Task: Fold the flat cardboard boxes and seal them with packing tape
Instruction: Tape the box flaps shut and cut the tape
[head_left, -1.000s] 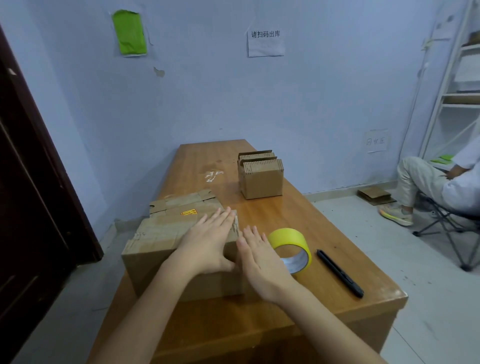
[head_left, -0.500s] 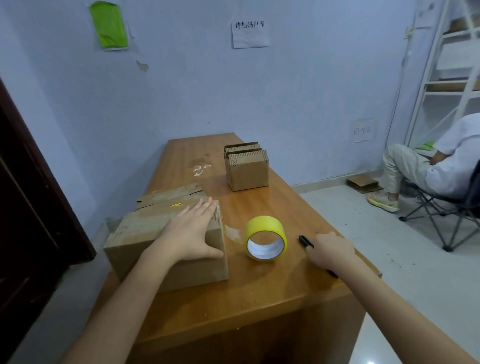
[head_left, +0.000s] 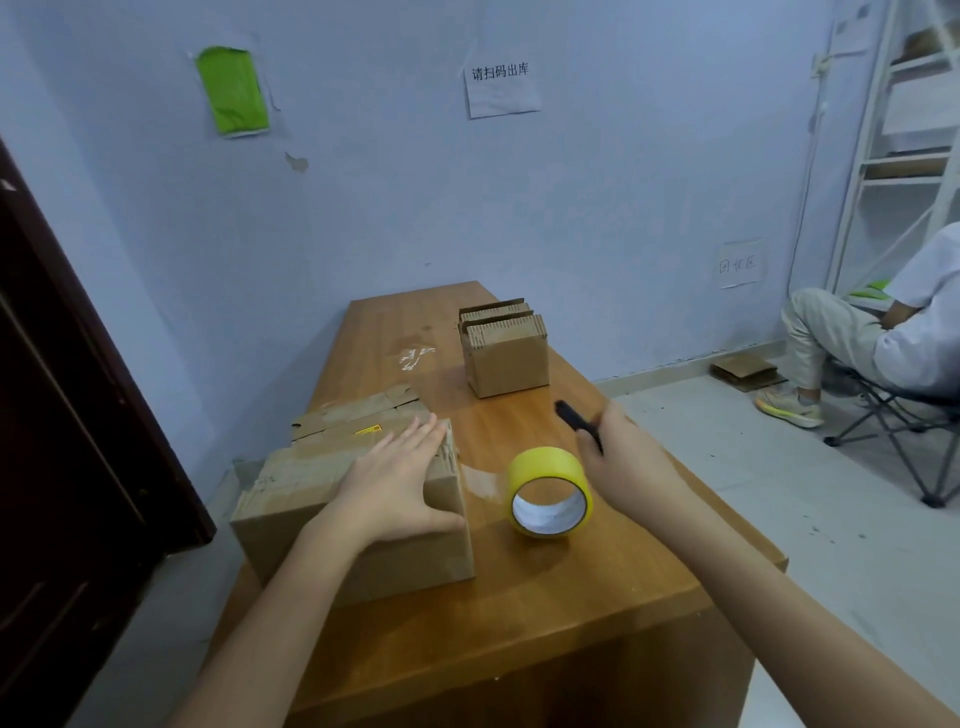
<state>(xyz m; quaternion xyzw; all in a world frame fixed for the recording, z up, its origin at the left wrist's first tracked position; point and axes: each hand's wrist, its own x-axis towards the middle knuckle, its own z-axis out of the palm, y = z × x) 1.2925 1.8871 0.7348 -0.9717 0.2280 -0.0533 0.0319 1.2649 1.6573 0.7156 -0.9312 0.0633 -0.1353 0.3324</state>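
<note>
A folded cardboard box (head_left: 311, 499) sits at the near left of the wooden table (head_left: 545, 597). My left hand (head_left: 395, 483) lies flat on its top, thumb over the right front corner. A strip of clear tape runs from the box's right side to a yellow tape roll (head_left: 549, 492) standing on edge beside it. My right hand (head_left: 623, 462) is raised just right of the roll and grips a black pen-like cutter (head_left: 574, 417), its tip pointing up and left. Flattened cardboard (head_left: 358, 415) lies behind the box.
A bundle of flat cardboard boxes (head_left: 506, 351) stands on edge further back on the table. A person sits on a folding chair (head_left: 893, 410) at the right, by white shelving (head_left: 914, 130). A dark door (head_left: 62, 415) is on the left.
My right hand left the box side, reached right, picked the black cutter off the table and lifted it toward the tape roll. The left hand stayed on the box.
</note>
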